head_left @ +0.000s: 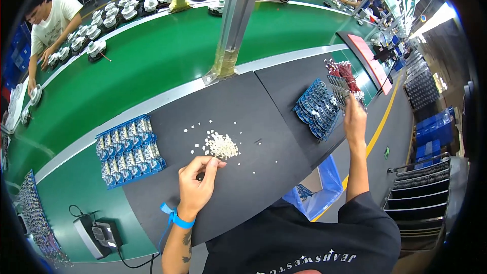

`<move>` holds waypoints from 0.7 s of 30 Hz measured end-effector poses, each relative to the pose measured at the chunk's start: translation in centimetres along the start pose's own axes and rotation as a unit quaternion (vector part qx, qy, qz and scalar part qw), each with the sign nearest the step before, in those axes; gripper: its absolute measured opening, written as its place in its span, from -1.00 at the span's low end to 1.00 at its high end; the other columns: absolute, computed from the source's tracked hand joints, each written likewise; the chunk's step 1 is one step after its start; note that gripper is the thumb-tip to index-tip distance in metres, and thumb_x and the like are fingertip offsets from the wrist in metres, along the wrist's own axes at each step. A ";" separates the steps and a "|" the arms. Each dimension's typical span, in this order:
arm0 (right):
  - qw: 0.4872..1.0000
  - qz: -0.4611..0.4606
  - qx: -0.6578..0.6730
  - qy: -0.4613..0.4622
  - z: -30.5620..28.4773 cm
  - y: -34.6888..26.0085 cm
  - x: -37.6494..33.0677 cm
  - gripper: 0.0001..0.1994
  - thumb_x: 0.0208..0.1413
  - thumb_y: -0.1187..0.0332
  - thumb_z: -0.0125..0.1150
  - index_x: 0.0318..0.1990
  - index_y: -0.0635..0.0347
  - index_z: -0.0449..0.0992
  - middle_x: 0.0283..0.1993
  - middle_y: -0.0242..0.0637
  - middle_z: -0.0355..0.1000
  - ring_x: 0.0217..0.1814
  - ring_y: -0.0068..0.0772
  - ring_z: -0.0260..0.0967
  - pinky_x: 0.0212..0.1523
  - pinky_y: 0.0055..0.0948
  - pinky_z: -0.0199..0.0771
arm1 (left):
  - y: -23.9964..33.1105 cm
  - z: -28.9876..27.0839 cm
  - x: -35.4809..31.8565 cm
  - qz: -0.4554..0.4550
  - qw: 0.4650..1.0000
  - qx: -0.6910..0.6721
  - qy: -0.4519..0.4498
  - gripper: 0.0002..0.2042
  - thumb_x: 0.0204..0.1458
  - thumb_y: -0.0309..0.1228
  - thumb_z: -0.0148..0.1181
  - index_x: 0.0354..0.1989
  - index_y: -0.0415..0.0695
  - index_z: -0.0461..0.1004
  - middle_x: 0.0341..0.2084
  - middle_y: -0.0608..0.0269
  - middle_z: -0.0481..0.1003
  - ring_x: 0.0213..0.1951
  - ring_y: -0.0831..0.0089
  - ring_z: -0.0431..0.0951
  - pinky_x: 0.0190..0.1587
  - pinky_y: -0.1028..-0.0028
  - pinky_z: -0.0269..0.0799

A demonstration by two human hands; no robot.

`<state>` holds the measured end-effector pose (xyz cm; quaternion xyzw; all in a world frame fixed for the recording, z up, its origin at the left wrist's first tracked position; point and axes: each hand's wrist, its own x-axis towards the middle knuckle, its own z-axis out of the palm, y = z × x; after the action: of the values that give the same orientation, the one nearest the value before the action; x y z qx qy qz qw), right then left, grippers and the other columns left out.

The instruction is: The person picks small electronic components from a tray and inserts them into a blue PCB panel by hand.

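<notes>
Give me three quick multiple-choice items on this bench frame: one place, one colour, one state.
1. Where does the pile of small white parts lie?
A on the dark mat
B on the green belt
C in a blue bin

2. What colour is the left wrist strap?
A red
B blue
C yellow

3. What is the right hand doing?
A resting flat on the mat
B hanging at the side
C raised at the red-wired bundle

Key: 1 A, the pile sits on the dark mat; 2 B, the band is blue; 3 C, the hand is up by the wires.

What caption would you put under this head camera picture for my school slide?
At a black work mat, the left hand pinches by a pile of small white parts while the right hand reaches red-tipped wires.
</notes>
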<state>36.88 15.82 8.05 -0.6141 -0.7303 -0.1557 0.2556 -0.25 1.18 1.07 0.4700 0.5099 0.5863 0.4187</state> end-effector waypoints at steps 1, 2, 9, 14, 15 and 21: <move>0.996 -0.046 -0.013 0.072 -0.7 -0.1 0.8 -0.77 0.11 0.49 0.00 -0.08 0.32 0.41 -0.28 0.04 0.44 -0.27 -0.02 0.42 -0.28 -0.23 0.39 | -0.1 0.0 0.0 0.008 1.000 0.003 0.008 -0.88 0.08 -0.53 0.05 -0.43 -0.34 0.44 -0.51 0.14 0.56 -0.40 0.46 0.58 -0.31 0.55 0.47; 0.985 -0.091 -0.025 0.142 -1.6 -0.2 1.4 -0.78 0.11 0.50 0.00 -0.10 0.34 0.41 -0.32 0.03 0.43 -0.34 -0.02 0.42 -0.33 -0.23 0.37 | -0.1 0.0 0.0 0.016 1.000 0.006 0.016 -0.90 0.07 -0.55 0.05 -0.42 -0.34 0.44 -0.50 0.13 0.56 -0.39 0.45 0.58 -0.29 0.55 0.47; 0.857 0.075 0.479 0.173 -1.1 -8.8 2.1 -0.80 0.23 0.37 -0.08 -0.26 0.33 0.43 -0.34 -0.29 0.45 -0.33 -0.59 0.34 -0.37 -0.57 0.32 | -0.8 0.4 -0.3 -0.023 0.988 -0.149 -0.046 -0.68 -0.04 -0.62 0.16 -0.07 -0.32 0.33 -0.09 0.05 0.43 -0.03 0.32 0.45 0.00 0.43 0.38; 0.516 0.206 0.812 -0.181 2.8 -17.8 -0.8 -0.76 0.22 0.28 -0.07 -0.18 0.28 0.41 -0.19 -0.19 0.46 -0.17 -0.44 0.43 -0.15 -0.47 0.46 | -2.0 0.1 -0.3 0.012 0.969 -0.197 -0.145 -0.18 -0.14 -0.55 0.31 0.28 -0.24 -0.10 0.23 0.04 0.05 0.24 0.30 0.10 0.23 0.28 0.06; 0.477 0.226 0.821 -0.217 3.3 -19.9 -1.4 -0.75 0.22 0.27 -0.08 -0.14 0.28 0.40 -0.18 -0.21 0.46 -0.16 -0.46 0.43 -0.13 -0.47 0.46 | -1.4 0.2 -0.3 0.009 0.967 -0.201 -0.154 -0.10 -0.17 -0.54 0.34 0.30 -0.20 -0.19 0.26 0.10 -0.02 0.26 0.32 0.04 0.27 0.31 -0.02; 0.399 0.254 0.828 -0.300 5.5 -26.7 -3.9 -0.76 0.25 0.26 -0.14 -0.16 0.22 0.38 -0.24 -0.34 0.43 -0.23 -0.55 0.42 -0.19 -0.51 0.48 | -0.8 0.0 -0.5 0.026 0.980 -0.197 -0.016 -0.42 0.01 -0.62 0.11 0.22 -0.22 0.04 0.10 0.21 0.21 0.11 0.48 0.23 0.14 0.44 0.17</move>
<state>10.29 10.32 3.62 -0.2657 -0.3416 0.7919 0.4307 -0.10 0.78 0.21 0.4005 0.3659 0.6783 0.4956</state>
